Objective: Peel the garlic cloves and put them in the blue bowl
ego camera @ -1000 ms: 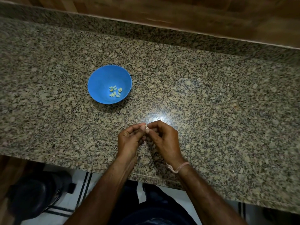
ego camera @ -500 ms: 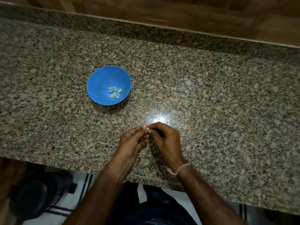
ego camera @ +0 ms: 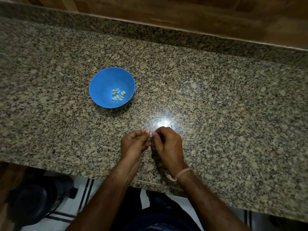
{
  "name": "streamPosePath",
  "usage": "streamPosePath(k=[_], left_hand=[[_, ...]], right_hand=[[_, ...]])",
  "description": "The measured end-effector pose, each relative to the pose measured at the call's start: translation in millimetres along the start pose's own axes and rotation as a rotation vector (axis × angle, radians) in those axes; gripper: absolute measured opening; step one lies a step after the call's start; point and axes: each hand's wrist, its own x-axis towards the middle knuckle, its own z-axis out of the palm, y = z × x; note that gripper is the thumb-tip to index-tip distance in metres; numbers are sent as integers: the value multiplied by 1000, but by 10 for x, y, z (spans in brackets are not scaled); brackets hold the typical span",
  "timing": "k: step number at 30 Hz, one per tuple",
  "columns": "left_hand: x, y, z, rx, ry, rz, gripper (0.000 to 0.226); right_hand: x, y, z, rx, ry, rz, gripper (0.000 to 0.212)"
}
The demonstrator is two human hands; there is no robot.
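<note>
A blue bowl (ego camera: 101, 84) stands on the granite counter, left of centre, with several peeled yellowish garlic cloves (ego camera: 118, 94) in its bottom. Nearer to me, my left hand (ego camera: 133, 145) and my right hand (ego camera: 167, 145) meet fingertip to fingertip just above the counter. Both pinch a small pale garlic clove (ego camera: 151, 134) between them; most of it is hidden by the fingers. The hands are to the right of and below the bowl, apart from it.
The speckled granite counter (ego camera: 225, 105) stretches wide, with a raised granite ledge and a wooden wall (ego camera: 183, 12) behind. Its front edge runs just under my wrists. A dark round object (ego camera: 33, 200) stands on the floor at lower left.
My hands stay together on the clove; the fingers have shifted slightly while working at it. The bowl has not moved.
</note>
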Motion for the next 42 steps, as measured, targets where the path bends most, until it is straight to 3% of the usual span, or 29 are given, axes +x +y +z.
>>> streamPosePath(k=[3, 7, 11, 14, 19, 30, 42], left_hand=[[106, 23, -96, 290, 88, 251, 15], [229, 71, -158, 673, 78, 597, 16], [235, -21, -218, 911, 101, 810, 43], [105, -236, -345, 926, 202, 775, 46], [20, -431, -515, 1038, 133, 759, 25], [77, -384, -574, 1042, 92, 741, 14], [118, -419, -553, 1003, 119, 695, 7]], right_hand=[[-13, 111, -71, 181, -12, 159, 12], [-33, 214, -111, 304, -45, 302, 5], [-47, 220, -104, 307, -84, 335, 8], [-99, 216, -72, 230, -104, 306, 10], [-127, 157, -8, 68, -100, 297, 13], [-135, -37, 75, -167, -65, 268, 9], [-190, -127, 184, -258, 23, 276, 15]])
